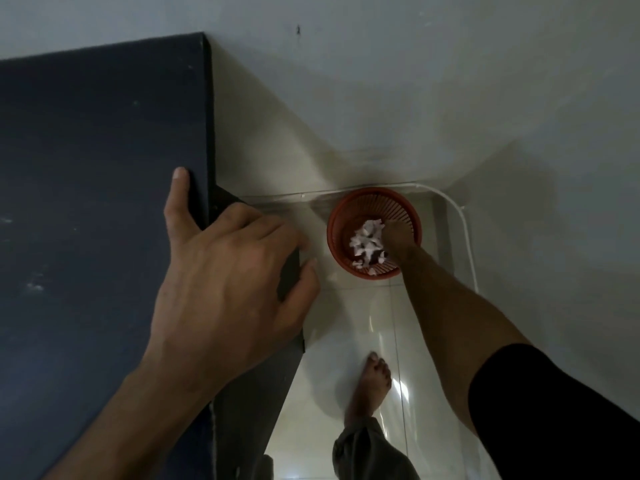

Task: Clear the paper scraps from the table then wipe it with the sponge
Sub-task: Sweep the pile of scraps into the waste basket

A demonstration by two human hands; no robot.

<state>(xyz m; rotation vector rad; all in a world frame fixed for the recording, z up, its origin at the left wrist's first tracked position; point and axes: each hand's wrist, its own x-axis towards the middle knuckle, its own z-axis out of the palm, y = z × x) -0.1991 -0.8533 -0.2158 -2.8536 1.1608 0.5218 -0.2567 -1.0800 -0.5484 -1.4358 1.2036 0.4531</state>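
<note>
The dark blue table (97, 174) fills the left of the view, with a few pale specks on its top. My left hand (225, 271) grips its right edge, thumb on top and fingers curled over the side. On the floor to the right stands a red slatted waste basket (408, 216). My right hand (394, 237) reaches down inside it, right next to a bunch of white paper scraps (365, 239). Whether its fingers still hold any scraps is hidden. No sponge is in view.
The basket sits in a corner where two pale walls (381, 81) meet, with a white cable (465, 237) running along the wall's base. My bare foot (372, 386) stands on the glossy white floor tiles (346, 323) between table and wall.
</note>
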